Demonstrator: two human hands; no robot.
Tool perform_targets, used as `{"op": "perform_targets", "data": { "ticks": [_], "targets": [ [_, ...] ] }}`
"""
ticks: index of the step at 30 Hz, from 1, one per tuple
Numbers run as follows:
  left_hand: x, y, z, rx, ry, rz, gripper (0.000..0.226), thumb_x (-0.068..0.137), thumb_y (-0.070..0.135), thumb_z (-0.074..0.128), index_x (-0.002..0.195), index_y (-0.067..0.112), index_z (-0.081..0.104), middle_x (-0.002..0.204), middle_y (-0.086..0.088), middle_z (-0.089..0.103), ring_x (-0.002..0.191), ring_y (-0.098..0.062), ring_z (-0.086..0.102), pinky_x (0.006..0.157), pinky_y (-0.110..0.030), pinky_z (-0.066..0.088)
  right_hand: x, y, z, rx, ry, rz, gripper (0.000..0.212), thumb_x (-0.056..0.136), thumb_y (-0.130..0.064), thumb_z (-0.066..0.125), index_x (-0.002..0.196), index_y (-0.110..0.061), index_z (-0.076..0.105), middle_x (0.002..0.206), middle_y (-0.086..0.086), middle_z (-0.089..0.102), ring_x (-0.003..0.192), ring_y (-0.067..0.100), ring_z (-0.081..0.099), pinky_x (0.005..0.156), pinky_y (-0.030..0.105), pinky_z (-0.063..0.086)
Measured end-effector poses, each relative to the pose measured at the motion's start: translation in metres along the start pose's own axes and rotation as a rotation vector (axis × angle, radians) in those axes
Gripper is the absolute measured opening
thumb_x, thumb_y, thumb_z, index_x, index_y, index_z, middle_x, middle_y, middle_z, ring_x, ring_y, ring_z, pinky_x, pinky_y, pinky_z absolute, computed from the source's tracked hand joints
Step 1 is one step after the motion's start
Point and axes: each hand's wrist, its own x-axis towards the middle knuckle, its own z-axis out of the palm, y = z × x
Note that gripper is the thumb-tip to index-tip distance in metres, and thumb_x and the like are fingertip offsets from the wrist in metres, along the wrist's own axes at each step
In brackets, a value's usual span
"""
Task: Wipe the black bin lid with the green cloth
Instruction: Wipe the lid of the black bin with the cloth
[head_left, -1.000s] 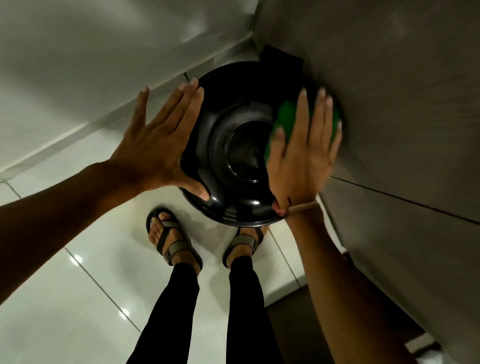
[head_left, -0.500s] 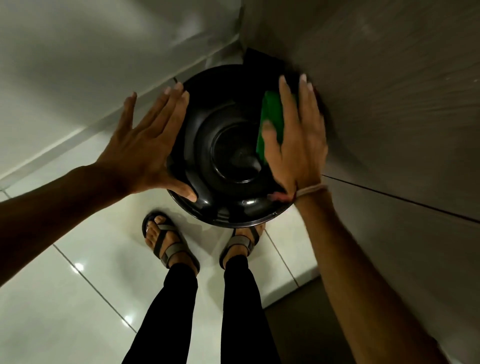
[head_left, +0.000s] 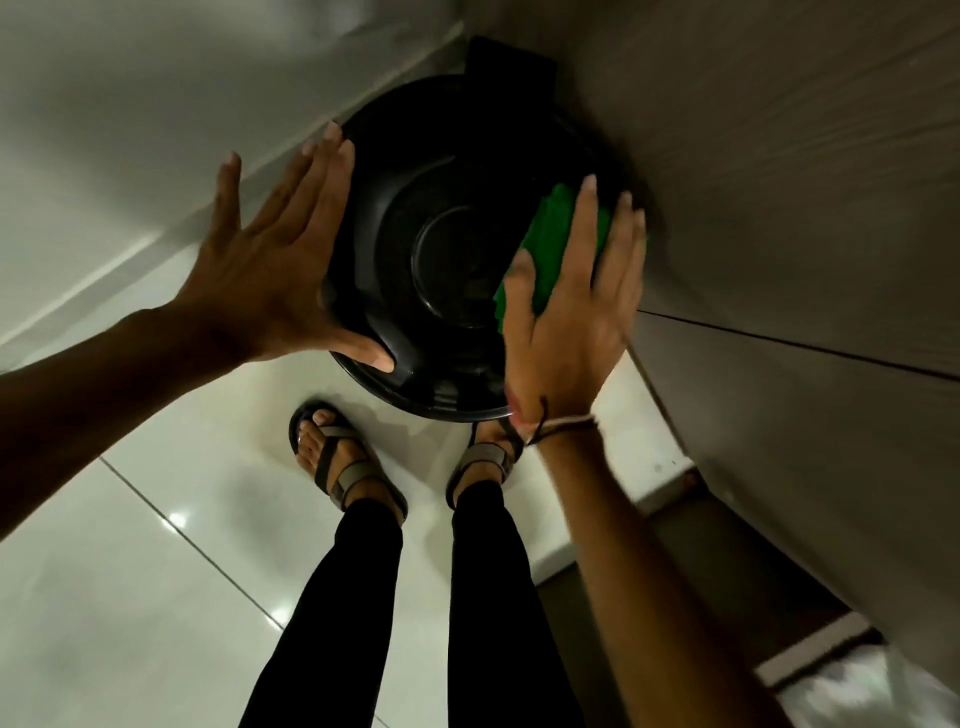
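Flat, green cloth (head_left: 556, 249) lengthwise under right hand (head_left: 571, 312), black bin lid (head_left: 441, 218)

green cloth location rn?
Head view: green cloth lies flat under the right hand on the right side of the black bin lid, next to the wall.

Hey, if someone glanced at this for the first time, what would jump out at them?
The green cloth stands out most, pressed flat under the right hand on the right side of the round black bin lid. The left hand spreads open against the lid's left edge, and sandalled feet stand on glossy white tiles below.
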Motion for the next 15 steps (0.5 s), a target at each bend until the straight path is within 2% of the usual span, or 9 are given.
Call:
{"op": "perform_targets", "data": {
  "ticks": [4,6,9,12,15],
  "targets": [
    [0.000,0.002,-0.001,0.009,-0.002,0.001,0.161,0.041,0.103,0.045,0.160,0.012,-0.013,0.173,-0.010,-0.010,0.159,-0.023,-0.007,0.123,-0.068,-0.004,-0.085,-0.031,0.019,0.109,0.091,0.270,0.067,0.102,-0.044,0.043,0.160,-0.014,0.029,0.169,0.014,0.023,0.160,0.029,0.015,0.131,0.044,0.018],
    [0.000,0.002,-0.001,0.008,-0.002,0.008,0.162,0.041,0.102,0.047,0.160,0.012,-0.014,0.172,-0.011,-0.010,0.159,-0.024,-0.006,0.123,-0.066,-0.005,-0.118,-0.048,0.027,0.186,0.050,0.325,0.071,0.101,-0.049,0.040,0.161,-0.015,0.023,0.171,0.013,0.015,0.161,0.028,0.008,0.131,0.048,0.016],
    [-0.001,-0.001,0.000,-0.006,0.002,0.011,0.161,0.041,0.104,0.043,0.160,0.014,-0.018,0.172,-0.010,-0.015,0.159,-0.024,-0.009,0.124,-0.065,-0.006,-0.127,-0.031,0.030,0.268,-0.008,0.203,0.074,0.102,-0.064,0.025,0.162,-0.021,0.016,0.172,0.006,0.009,0.161,0.019,-0.001,0.130,0.049,0.013],
    [0.000,-0.001,0.001,-0.001,-0.002,0.018,0.160,0.043,0.105,0.041,0.160,0.013,-0.018,0.172,-0.010,-0.017,0.159,-0.026,-0.009,0.123,-0.065,-0.006,-0.099,0.011,0.020,0.259,-0.034,0.014,0.075,0.102,-0.067,0.015,0.160,-0.020,0.019,0.171,0.003,0.012,0.161,0.014,0.000,0.131,0.046,0.011],
    [-0.001,-0.002,0.001,-0.002,0.006,0.029,0.160,0.044,0.104,0.041,0.161,0.011,-0.015,0.172,-0.011,-0.015,0.159,-0.027,-0.008,0.123,-0.064,-0.006,-0.047,0.037,0.004,0.262,-0.104,-0.154,0.075,0.102,-0.064,0.018,0.159,-0.015,0.026,0.170,0.013,0.020,0.161,0.024,0.009,0.129,0.055,0.020]
  ]
}}
